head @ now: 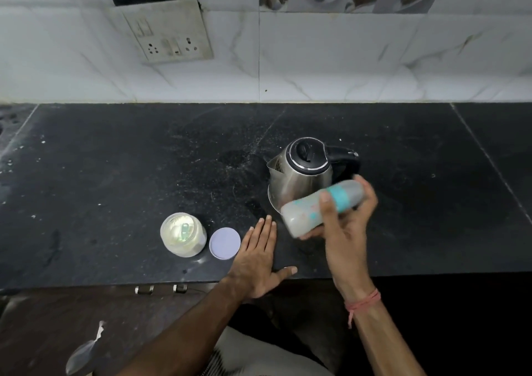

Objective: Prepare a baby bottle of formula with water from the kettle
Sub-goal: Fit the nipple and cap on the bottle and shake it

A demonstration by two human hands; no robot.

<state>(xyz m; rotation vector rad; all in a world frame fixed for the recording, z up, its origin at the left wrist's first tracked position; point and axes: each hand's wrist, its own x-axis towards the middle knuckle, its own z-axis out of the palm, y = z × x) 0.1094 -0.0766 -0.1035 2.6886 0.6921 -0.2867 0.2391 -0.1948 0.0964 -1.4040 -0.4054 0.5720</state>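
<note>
Black stone countertop (115, 174) carries everything here. The right hand (342, 226) grips a baby bottle (322, 207) lying nearly sideways in the air, thumb across its teal collar, fingers curled behind it; the bottle looks motion-blurred and holds pale milky liquid. Just behind it stands a stainless steel kettle (302, 171) with a black lid, spout facing left. The left hand (256, 257) rests flat on the counter's front edge, fingers straight and together, thumb spread out to the right. Near its fingertips lies a round pale lid (224, 243) (flat on the stone), and just beside that an open formula jar (183, 234) with a scoop inside
</note>
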